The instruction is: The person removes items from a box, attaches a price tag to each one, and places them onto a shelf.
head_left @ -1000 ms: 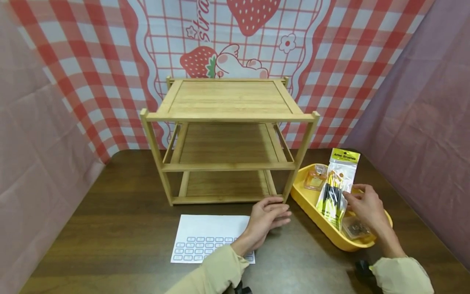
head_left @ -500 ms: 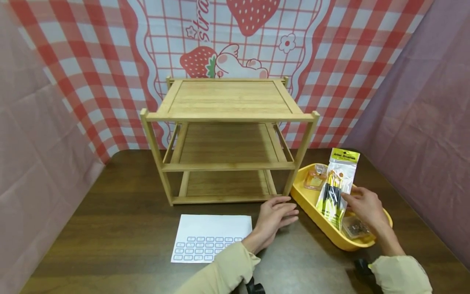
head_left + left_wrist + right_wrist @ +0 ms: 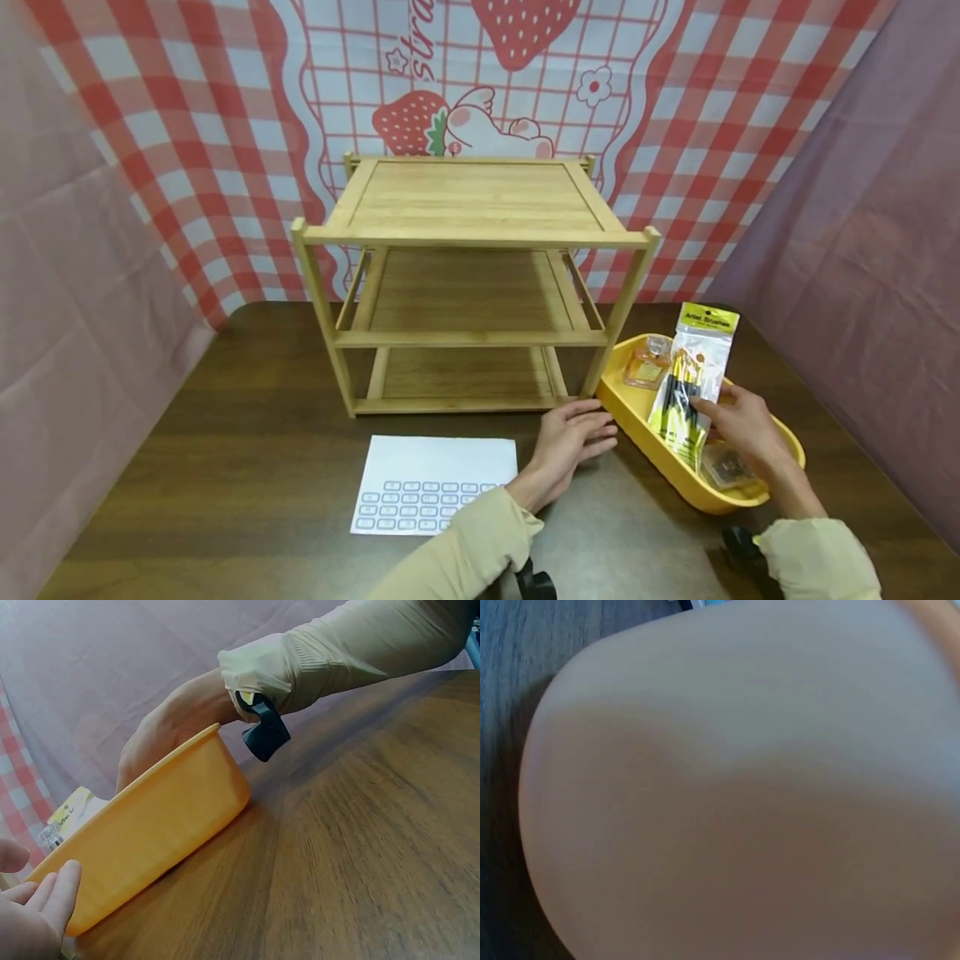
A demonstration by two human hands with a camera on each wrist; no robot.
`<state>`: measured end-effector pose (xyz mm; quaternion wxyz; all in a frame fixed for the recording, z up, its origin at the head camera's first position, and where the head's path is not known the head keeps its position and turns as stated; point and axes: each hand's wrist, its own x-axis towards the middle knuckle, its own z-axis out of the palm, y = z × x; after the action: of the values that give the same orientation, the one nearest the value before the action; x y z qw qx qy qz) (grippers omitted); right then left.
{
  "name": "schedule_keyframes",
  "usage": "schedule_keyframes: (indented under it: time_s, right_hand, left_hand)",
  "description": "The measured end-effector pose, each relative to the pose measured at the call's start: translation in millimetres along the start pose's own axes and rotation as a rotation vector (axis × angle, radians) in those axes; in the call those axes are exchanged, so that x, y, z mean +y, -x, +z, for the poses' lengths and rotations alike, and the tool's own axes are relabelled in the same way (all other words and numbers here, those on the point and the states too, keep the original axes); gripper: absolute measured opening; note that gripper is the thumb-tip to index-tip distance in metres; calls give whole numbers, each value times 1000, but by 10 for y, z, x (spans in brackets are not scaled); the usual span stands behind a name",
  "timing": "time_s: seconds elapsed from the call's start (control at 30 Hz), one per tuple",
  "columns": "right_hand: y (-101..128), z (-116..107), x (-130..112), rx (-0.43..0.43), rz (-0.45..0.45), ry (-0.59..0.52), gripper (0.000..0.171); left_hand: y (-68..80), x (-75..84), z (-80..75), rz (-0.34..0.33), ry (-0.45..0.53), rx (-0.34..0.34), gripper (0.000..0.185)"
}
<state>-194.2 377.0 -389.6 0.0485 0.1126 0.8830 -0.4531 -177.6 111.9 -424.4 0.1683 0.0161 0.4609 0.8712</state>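
My right hand [image 3: 708,410] reaches into a yellow tray [image 3: 651,454] at the right of the table and pinches a clear packet of artist brushes [image 3: 693,367] with a yellow header, which stands upright. My left hand [image 3: 596,425] lies on the table with relaxed fingers, right beside the tray's left wall and holding nothing. In the left wrist view the tray [image 3: 157,825] fills the left side, with my left fingertips [image 3: 52,896] close to it. The right wrist view is filled by a blurred close surface.
A three-tier bamboo shelf [image 3: 472,237] stands at the table's middle back, its tiers bare. A white sheet of small labels [image 3: 431,483] lies in front of it. The tray also holds a small perfume bottle [image 3: 647,364] and a small clear packet [image 3: 723,467]. Cloth walls enclose the dark wooden table [image 3: 247,450].
My left hand has slid right along the table from the shelf's front corner toward the yellow tray. My right hand stays at the brush packet.
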Motion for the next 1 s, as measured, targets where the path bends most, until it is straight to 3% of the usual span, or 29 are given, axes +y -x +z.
schedule_keyframes:
  time_s: [0.27,0.63,1.0]
  right_hand:
    - [-5,0,30,17,5,-4,70]
    - [-24,43,69,28,-41,-37,68]
    - [-28,31,41,13,1,-25,75]
  left_hand:
    - [-41,-59,100,-3,31,21,27]
    - [-104,-116,187,46,34,38,26]
    - [-170,-208,275,74,44,83,25]
